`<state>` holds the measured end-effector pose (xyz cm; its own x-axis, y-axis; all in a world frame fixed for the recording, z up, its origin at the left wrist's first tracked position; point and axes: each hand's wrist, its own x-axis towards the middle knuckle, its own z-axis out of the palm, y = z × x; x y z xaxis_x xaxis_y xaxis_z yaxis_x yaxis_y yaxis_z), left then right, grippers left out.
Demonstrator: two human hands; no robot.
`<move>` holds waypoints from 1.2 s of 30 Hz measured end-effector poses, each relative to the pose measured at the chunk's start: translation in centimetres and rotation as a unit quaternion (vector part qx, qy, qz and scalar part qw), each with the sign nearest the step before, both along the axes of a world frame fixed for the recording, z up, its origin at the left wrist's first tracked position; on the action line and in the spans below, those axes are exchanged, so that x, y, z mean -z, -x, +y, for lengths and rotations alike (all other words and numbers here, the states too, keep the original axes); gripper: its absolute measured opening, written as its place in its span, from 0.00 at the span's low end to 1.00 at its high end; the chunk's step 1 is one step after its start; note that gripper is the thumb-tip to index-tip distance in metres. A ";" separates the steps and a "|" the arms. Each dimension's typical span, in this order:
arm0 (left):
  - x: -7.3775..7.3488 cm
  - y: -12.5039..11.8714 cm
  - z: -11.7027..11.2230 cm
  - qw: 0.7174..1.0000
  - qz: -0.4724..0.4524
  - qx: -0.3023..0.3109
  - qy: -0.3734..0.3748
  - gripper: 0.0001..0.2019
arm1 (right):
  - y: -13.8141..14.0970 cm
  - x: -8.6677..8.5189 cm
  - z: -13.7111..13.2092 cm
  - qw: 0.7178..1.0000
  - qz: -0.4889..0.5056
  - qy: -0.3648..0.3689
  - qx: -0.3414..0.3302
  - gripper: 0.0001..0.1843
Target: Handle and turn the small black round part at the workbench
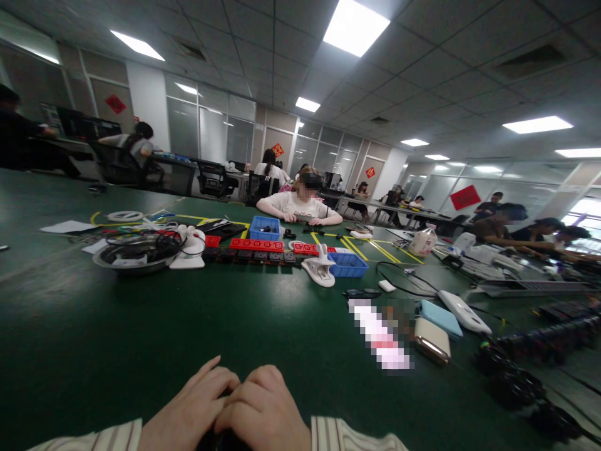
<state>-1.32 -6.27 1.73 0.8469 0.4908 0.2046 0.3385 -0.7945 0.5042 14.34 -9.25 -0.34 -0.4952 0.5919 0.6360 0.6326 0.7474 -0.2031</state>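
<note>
At the bottom of the view my left hand (190, 404) and my right hand (265, 407) meet over the near edge of the green table (263, 326). Their fingers are bent and pressed together, the right overlapping the left. Between the palms shows a small part of a dark object (230, 440); the hands hide the rest, so its kind is unclear. Both wrists come out of striped cream sleeves. To the right of my hands, on the tabletop, lie a blurred-out pinkish item (380, 338), a gold-edged power bank (432, 341) and a light blue one (440, 318).
Across the table a person (300, 203) sits near a blue bin (264, 228), red-topped trays (258, 245) and another blue bin (348, 265). White clip stands (320, 268) and a metal bowl (141, 257) with cables stand mid-table. Black cables (516, 382) lie right.
</note>
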 end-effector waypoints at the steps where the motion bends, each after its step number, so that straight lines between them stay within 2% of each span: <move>1: -0.3 -0.1 0.1 1.000 0.000 0.015 0.013 0.13 | -0.2 -0.2 0.0 1.000 -0.015 0.008 -0.025 0.18; 3: -0.8 -0.3 0.4 0.998 0.002 0.047 0.044 0.13 | -0.6 -0.3 0.0 0.995 -0.049 0.008 -0.082 0.13; 5: -1.2 -0.2 0.8 0.995 0.002 0.069 0.066 0.17 | -1.0 -0.1 0.2 0.989 -0.080 -0.006 -0.121 0.12; 8: -1.6 0.2 1.3 0.994 0.018 0.087 0.069 0.30 | -1.4 0.2 0.3 0.986 -0.104 -0.016 -0.127 0.11; 10: -1.7 0.5 1.4 0.994 0.032 0.087 0.055 0.32 | -1.4 0.1 0.1 0.986 -0.093 -0.023 -0.134 0.12; 13: -1.0 0.5 0.9 0.998 0.028 0.053 0.026 0.25 | -0.9 -0.2 -0.4 0.995 0.004 -0.038 -0.091 0.19; 16: 0.4 0.3 -0.1 1.000 -0.008 -0.022 -0.015 0.24 | -0.3 -0.1 -0.4 0.993 0.113 -0.043 0.014 0.26; 18: 1.2 0.3 -0.5 0.998 -0.020 -0.049 -0.033 0.24 | 0.1 0.2 -0.1 0.990 0.123 -0.042 0.063 0.29; 20: 1.5 0.3 -0.6 0.998 -0.020 -0.050 -0.041 0.21 | 0.4 0.6 0.2 0.989 0.102 -0.048 0.091 0.31; 23: 0.9 0.4 -0.2 0.999 -0.010 -0.028 -0.034 0.14 | 0.6 0.6 0.4 0.987 0.103 -0.083 0.093 0.34; 25: 0.2 0.3 0.1 1.000 0.006 -0.004 -0.011 0.12 | 0.6 0.2 0.2 0.986 0.118 -0.089 0.075 0.32; 28: -0.6 0.0 0.6 0.999 0.025 0.030 0.038 0.12 | 0.2 -0.3 0.1 0.991 0.108 -0.076 0.006 0.21; 31: -0.9 -0.4 1.1 0.996 0.024 0.044 0.080 0.16 | -0.5 -0.2 0.2 0.994 0.012 -0.055 -0.096 0.10; 33: -1.0 -0.4 1.4 0.993 0.019 0.055 0.100 0.19 | -0.9 0.2 0.4 0.985 -0.064 -0.044 -0.151 0.10; 36: -1.1 -0.1 1.7 0.992 0.008 0.079 0.100 0.22 | -1.0 0.7 0.4 0.983 -0.099 -0.027 -0.150 0.14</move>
<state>-1.25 -4.58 2.83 0.9187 0.3815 0.1017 0.2276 -0.7222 0.6532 15.35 -8.83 -1.06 -0.7602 0.3671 0.5360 0.4043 0.9131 -0.0521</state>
